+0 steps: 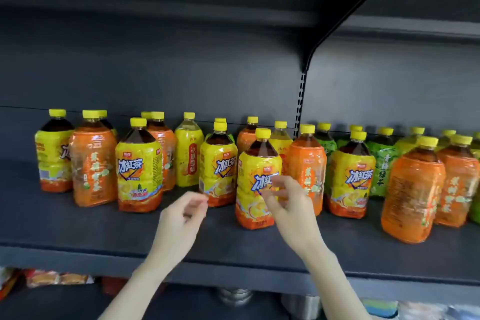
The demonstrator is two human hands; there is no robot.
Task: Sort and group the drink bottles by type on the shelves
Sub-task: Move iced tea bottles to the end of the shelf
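A dark shelf (78, 228) carries several yellow-capped drink bottles in mixed order: yellow iced-tea labels, orange labels, pale yellow pear-drink labels and green-tea labels. One yellow iced-tea bottle (255, 176) stands nearest the front, in the middle. My right hand (288, 202) hovers just in front of its label, fingers spread and blurred, holding nothing. My left hand (183, 218) is lower and to the left, over bare shelf, fingers loosely curled and empty. Another yellow iced-tea bottle (139, 166) stands left of it, with an orange bottle (92, 156) beside that.
Green-tea bottles (381, 163) cluster at the back right, and two orange bottles (413, 189) stand forward on the right. A slotted upright (300, 101) divides the back panel. An upper shelf hangs overhead. Snack packets (44, 278) lie on the shelf below.
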